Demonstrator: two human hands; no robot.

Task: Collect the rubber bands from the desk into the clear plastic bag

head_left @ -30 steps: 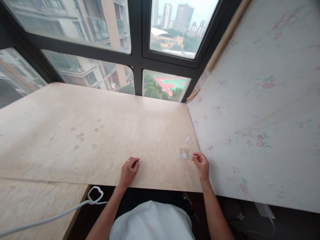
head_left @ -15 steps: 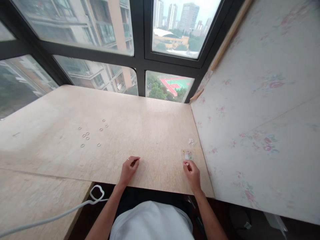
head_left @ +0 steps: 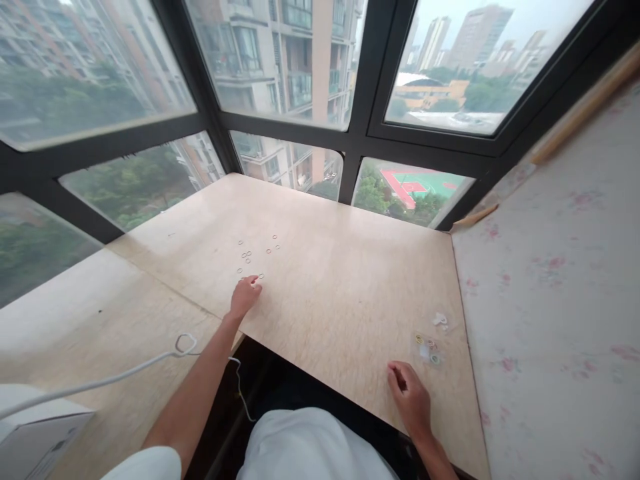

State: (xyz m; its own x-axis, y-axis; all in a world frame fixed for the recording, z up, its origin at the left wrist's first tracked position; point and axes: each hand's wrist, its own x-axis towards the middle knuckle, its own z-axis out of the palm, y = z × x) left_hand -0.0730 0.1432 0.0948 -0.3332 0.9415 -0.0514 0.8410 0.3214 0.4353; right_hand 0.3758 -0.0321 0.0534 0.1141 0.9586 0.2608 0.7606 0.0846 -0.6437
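My left hand reaches out over the tabletop, with a small gap between thumb and index finger. Just beyond its fingertips lies a thin small ring; I cannot tell whether they touch. Several similar rings are scattered behind it, some brownish, some reddish. On the right, my right hand rests near the table's front edge, fingers curled together and nothing visible in them. Up and right of it sits a small clear case with yellow, red and green rings inside. Small whitish pieces lie behind the case.
A flower-patterned wall bounds the table on the right, and dark-framed windows close off the back. Under my left forearm, a white cable loops over the side surface. A white box stands at lower left.
My left hand has moved forward and left to the scattered rings. My right hand has let go of the clear case and drawn back from it. The view has turned left.
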